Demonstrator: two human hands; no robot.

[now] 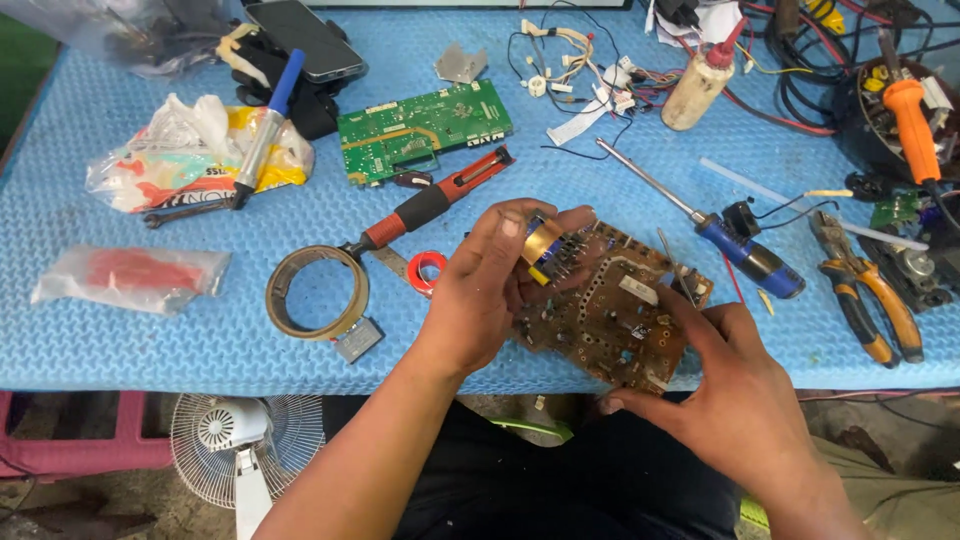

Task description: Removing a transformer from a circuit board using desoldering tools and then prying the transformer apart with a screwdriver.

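Note:
Both my hands hold a brown circuit board above the front edge of the blue mat. My left hand grips its left side, with fingers curled over a gold-coloured round part at the board's top left corner. My right hand holds the board's lower right edge, thumb under it and fingers on top. Several small components stud the board's face. A thin metal probe rises from behind the board's right side.
On the mat lie a green circuit board, a red-handled desoldering pump, a tape ring, a blue-handled screwdriver, orange pliers, a glue bottle, loose wires, a phone and plastic bags. A small fan stands on the floor below.

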